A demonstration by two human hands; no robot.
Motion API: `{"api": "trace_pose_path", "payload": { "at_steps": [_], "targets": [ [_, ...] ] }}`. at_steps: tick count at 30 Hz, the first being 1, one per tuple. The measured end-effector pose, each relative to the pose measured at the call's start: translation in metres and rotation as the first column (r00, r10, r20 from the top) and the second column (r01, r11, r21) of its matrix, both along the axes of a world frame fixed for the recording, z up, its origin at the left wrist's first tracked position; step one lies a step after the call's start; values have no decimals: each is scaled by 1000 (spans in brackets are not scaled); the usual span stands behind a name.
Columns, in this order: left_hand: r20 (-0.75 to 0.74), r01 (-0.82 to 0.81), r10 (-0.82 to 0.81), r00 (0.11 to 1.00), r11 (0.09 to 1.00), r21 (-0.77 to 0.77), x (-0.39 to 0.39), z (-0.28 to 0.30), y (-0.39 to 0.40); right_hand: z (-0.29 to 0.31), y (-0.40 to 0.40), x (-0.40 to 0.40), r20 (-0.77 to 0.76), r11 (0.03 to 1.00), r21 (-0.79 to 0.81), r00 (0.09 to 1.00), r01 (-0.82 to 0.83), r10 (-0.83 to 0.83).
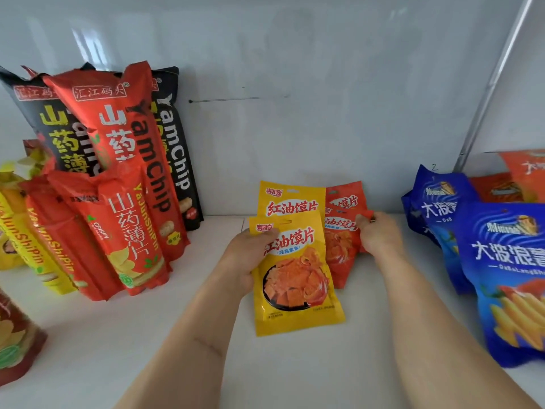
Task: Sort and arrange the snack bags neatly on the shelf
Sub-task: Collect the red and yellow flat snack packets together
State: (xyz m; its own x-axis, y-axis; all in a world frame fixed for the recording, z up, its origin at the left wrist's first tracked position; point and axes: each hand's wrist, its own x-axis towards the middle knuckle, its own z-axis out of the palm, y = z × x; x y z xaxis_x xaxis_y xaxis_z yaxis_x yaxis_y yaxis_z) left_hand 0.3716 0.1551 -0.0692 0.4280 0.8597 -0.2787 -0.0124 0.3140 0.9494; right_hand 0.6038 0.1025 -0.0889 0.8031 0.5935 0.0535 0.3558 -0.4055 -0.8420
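The white shelf [88, 349] carried the whole stock, with its rear wall at twelve o'clock. The largest group, tall black and red yam-chip bags [124, 149], stood leaning against that wall at ten o'clock, with shorter red bags [129, 231] and yellow bags [26, 240] propped in front of them at nine o'clock. Blue wavy-chip bags [507, 261] lay overlapped and tilted at three o'clock, with orange bags [525, 172] behind them at two o'clock. At centre, the front yellow pouch [295, 276] was grasped by the left hand [247, 258], thumb across its upper left corner and fingers behind; a second yellow pouch [290, 199] stood just behind it at twelve o'clock. The right hand [380, 234] pinched the upper right corner of a red pouch [342, 249] at one o'clock, with another red pouch [346, 196] behind that one. Both hands were thus closed on thin corner holds. The likely fault was slippage: a glossy film pouch held only at a corner could rotate or drop and knock its upright neighbour flat. Whether the rear pouches touched the wall could not be determined. The leaning yam-chip stack appeared unstable and could slide if bumped by an elbow.
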Motion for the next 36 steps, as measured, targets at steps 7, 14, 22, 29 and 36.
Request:
{"api": "trace_pose_path", "payload": {
  "at_steps": [7, 14, 22, 29, 36],
  "targets": [
    [-11, -11, 11, 1000, 1000, -3, 24, -6, 17, 7, -17, -13, 387, 996, -45, 920, 79, -56],
    [-360, -106, 348, 866, 830, 548, 19, -9, 18, 15, -50, -60, 730, 991, -136, 677, 13, 91],
    [-522, 416, 565, 639, 317, 853, -23, -16, -39, -2, -89, -115, 839, 967, -235, 482, -95, 252],
    [-481, 474, 591, 648, 181, 862, -79, -30, -88, -9, -127, -153, 858, 956, -237, 423, -175, 290],
    [-440, 468, 682, 584, 160, 869, -143, -47, -155, -23, -174, -209, 836, 921, -229, 422, -314, 351]
  ]
}}
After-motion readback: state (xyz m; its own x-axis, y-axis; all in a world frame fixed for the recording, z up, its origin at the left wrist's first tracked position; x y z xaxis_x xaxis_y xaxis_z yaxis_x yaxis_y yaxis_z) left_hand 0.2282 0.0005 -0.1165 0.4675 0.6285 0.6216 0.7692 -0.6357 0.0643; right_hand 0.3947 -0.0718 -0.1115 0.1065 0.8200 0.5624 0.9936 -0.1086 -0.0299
